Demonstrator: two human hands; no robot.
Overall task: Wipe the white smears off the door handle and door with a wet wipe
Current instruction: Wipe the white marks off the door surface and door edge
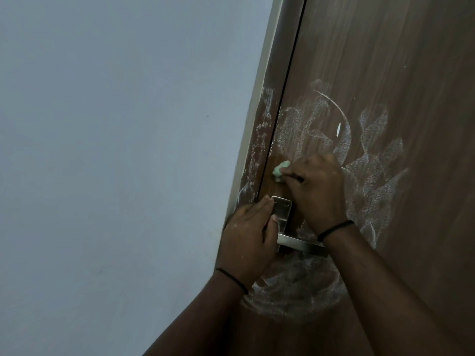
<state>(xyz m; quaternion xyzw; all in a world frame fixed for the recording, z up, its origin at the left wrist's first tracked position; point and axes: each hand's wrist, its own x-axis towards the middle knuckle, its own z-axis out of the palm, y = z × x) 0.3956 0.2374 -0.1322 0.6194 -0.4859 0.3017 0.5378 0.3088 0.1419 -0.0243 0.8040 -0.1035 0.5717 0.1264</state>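
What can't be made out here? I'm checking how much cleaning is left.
- Head view: the door under the right hand and forearm is covered, so smears there are unknown.
- The handle's far end hides behind the right wrist.
- The left hand covers part of the handle plate.
- Most of the wipe sits inside the right hand.

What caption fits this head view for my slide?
Right hand rubs a green wet wipe on the smeared door; left hand rests on the handle plate.
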